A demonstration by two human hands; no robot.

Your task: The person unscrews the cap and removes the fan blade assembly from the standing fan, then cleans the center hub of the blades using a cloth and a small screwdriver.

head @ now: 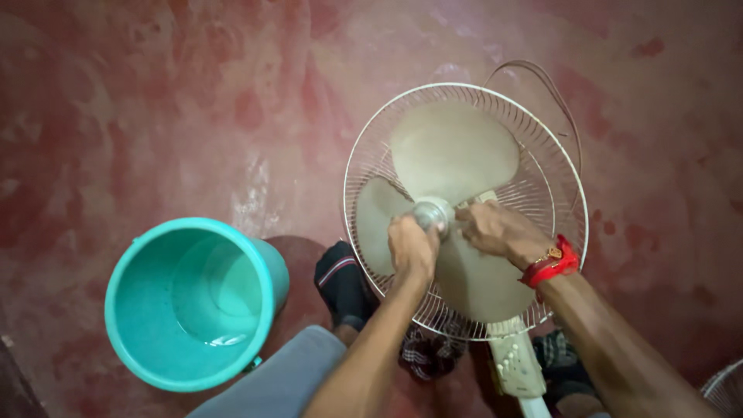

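The left hand (412, 246) was clamped on the hub cap (430, 214) at the fan's (457, 155) centre; the right hand (495, 230), at 3 o'clock, pinned a blade (484, 282). Best to brace the blade firmly and twist the cap squarely.

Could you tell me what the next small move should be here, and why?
Probably turn the hub cap with the left hand while the right hand steadies the blade. The front guard is already off, the left hand grips the cap, and the blade still sits inside the rear guard.
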